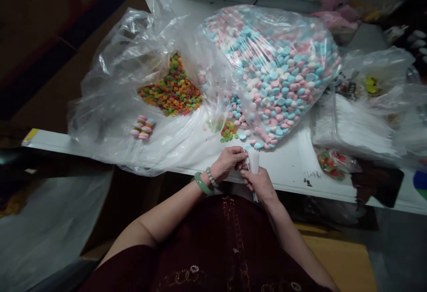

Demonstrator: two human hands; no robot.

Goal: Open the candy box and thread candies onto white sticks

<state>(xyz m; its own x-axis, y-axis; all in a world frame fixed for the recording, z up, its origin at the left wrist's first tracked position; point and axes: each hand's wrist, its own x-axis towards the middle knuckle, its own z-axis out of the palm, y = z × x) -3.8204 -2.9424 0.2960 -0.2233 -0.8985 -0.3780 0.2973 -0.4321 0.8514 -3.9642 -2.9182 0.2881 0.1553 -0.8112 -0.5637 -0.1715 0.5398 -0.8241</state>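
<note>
At the table's front edge my right hand (pixel 262 183) is wrapped round a narrow bundle of white strips (pixel 254 160), held upright. My left hand (pixel 231 159), with a green bangle and a beaded bracelet at its wrist, is closed at the bundle's left side; what its fingers pinch is too small to make out. Just beyond the hands lie a small heap of coloured rings (pixel 228 131) and some loose pink, white and blue pieces (pixel 243 136). Farther back are a big clear bag of pink, white and blue pieces (pixel 278 78) and an open bag of coloured rings (pixel 176 91).
Pink-and-white stacked pieces (pixel 143 127) sit on the plastic at left. To the right are a stack of white strips or bags (pixel 356 120), a small bag of red and green pieces (pixel 334 164) and a dark flat object (pixel 378 183). The white table (pixel 283 174) ends near my body.
</note>
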